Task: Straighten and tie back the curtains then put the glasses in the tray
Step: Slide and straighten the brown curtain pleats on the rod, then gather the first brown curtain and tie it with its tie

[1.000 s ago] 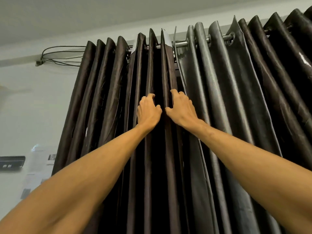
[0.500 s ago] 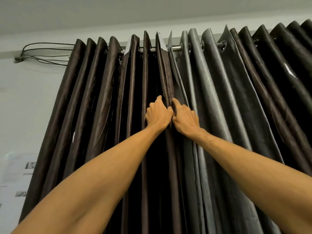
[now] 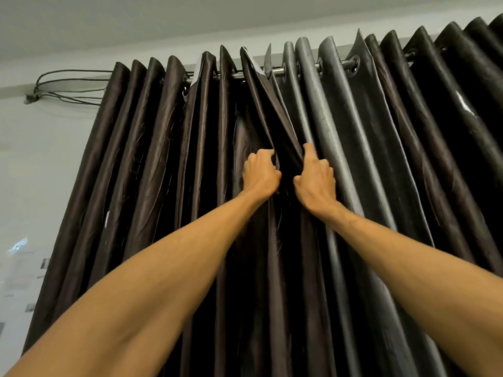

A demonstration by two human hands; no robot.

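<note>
Gripping the dark curtains (image 3: 152,159) below the rod (image 3: 277,72), left hand (image 3: 261,174) and right hand (image 3: 315,180) each curl round a fold; cables (image 3: 68,88) left of the rod on a pale wall (image 3: 40,164).

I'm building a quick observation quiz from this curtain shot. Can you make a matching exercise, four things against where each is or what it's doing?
Things:
1. left hand
2. right hand
3. curtain rod
4. cables

Places or states:
A. bunched on the wall, left of the curtains
B. grips the brown fold from its left side
C. threaded through the eyelets at the top
D. grips that fold from its right side, next to the grey panel

Pairs: 1-B, 2-D, 3-C, 4-A
</note>
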